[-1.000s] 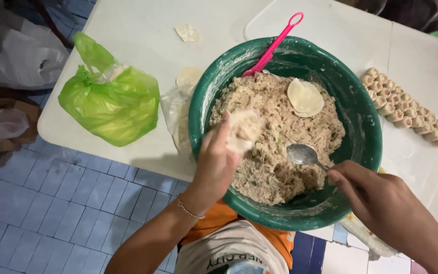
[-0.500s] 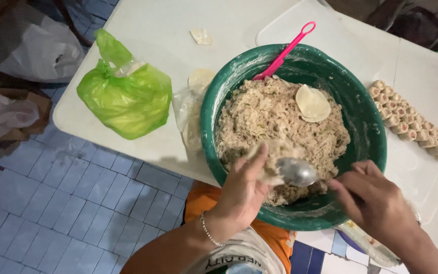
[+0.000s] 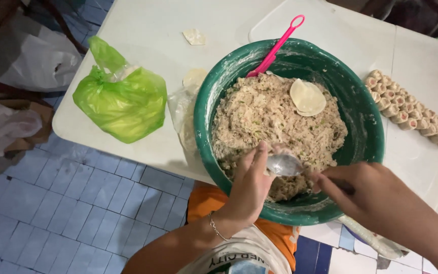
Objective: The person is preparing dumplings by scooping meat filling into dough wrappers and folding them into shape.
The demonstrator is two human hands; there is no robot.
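Here — shiny metal spoon, filling-smeared.

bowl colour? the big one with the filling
Dark green bowl, dusted white with flour on the inside; head view shows it.

White table w/ green bowl, green bag, wrappers, dumpling rows.

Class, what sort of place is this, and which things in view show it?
Probably a home or small food-prep spot: a green bowl of filling, rows of finished dumplings on a white table, over a blue tiled floor.
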